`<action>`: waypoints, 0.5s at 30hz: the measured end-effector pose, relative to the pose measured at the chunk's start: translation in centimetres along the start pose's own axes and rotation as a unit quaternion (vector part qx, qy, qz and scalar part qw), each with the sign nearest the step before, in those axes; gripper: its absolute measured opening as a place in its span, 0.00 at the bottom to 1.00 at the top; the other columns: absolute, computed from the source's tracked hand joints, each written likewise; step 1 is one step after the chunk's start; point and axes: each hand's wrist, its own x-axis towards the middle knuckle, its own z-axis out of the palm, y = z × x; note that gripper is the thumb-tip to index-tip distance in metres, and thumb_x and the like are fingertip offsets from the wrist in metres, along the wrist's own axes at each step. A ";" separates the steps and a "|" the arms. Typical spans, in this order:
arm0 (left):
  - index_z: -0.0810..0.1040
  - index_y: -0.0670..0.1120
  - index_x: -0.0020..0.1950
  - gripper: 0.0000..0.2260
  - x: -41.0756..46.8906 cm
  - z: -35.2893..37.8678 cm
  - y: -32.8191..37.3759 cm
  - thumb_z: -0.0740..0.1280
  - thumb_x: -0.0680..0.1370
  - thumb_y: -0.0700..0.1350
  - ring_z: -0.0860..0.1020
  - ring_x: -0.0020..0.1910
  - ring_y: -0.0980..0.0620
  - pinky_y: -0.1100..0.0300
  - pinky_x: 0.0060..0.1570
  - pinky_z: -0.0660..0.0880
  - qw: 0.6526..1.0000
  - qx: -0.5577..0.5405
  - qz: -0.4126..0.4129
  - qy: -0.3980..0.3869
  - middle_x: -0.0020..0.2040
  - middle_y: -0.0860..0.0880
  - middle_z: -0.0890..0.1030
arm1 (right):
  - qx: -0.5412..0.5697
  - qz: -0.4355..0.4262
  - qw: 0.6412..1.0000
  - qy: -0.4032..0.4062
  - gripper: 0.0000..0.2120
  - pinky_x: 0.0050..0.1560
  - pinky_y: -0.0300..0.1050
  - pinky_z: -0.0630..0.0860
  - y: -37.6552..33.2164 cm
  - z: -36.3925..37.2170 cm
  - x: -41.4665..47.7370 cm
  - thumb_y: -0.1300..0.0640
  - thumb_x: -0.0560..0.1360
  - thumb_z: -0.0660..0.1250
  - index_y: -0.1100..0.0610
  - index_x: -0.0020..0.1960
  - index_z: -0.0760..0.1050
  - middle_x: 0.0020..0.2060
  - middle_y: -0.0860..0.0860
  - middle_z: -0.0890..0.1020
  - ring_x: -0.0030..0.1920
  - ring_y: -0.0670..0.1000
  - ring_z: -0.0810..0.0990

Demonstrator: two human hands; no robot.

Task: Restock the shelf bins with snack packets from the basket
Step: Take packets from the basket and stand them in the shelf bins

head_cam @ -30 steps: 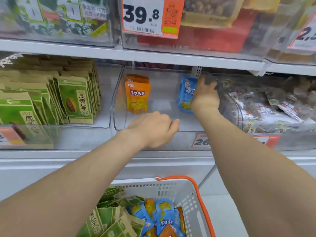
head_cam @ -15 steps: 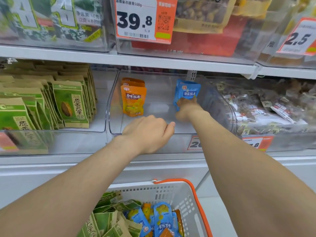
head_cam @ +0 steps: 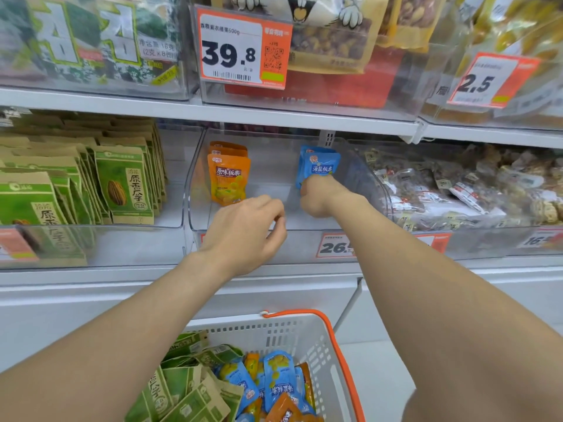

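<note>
A clear middle shelf bin [head_cam: 195, 178] holds upright orange packets [head_cam: 229, 175] at its back left. A blue packet [head_cam: 320, 162] stands upright at the back right, and my right hand [head_cam: 320, 197] grips its lower edge from below. My left hand [head_cam: 248, 231] hovers at the bin's front rim with loosely curled fingers and nothing visible in them. Below, the white basket [head_cam: 292, 333] with an orange handle [head_cam: 338, 345] carries green packets [head_cam: 189, 388], blue packets [head_cam: 278, 379] and orange ones.
The left bin [head_cam: 170, 239] is packed with green seed packets [head_cam: 125, 184]. The right bin [head_cam: 457, 242] holds small wrapped snacks. A white shelf board [head_cam: 274, 117] with more bins and price tags [head_cam: 240, 47] runs just above my hands.
My right hand slid from the top of the blue packet down to its lower edge, leaving the packet standing upright. My left hand stayed by the front rim.
</note>
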 end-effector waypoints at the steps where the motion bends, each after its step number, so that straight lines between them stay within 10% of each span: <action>1: 0.76 0.47 0.46 0.07 -0.5 -0.2 0.0 0.62 0.80 0.47 0.75 0.41 0.45 0.50 0.36 0.70 0.999 0.009 0.021 0.022 0.42 0.50 0.77 | 0.004 -0.008 1.000 0.027 0.06 0.52 0.50 0.77 -0.3 -0.3 -1.0 0.58 0.77 0.59 0.57 0.51 0.72 0.55 0.59 0.80 0.50 0.60 0.75; 8: 0.74 0.45 0.45 0.03 -6.9 -0.6 0.3 0.64 0.76 0.44 0.73 0.39 0.41 0.46 0.37 0.72 0.986 0.066 0.128 -0.078 0.39 0.46 0.75 | 0.023 -0.072 0.984 0.162 0.06 0.44 0.49 0.68 -4.0 -3.5 -10.9 0.57 0.75 0.62 0.59 0.41 0.70 0.40 0.57 0.70 0.43 0.63 0.72; 15: 0.77 0.53 0.51 0.08 -10.8 -2.2 1.1 0.59 0.80 0.52 0.79 0.46 0.46 0.51 0.41 0.77 0.930 0.065 0.027 -0.362 0.48 0.52 0.80 | -0.053 -0.173 0.979 -0.096 0.09 0.41 0.49 0.85 -8.1 -2.0 -18.2 0.63 0.69 0.59 0.58 0.32 0.74 0.18 0.50 0.77 0.31 0.55 0.85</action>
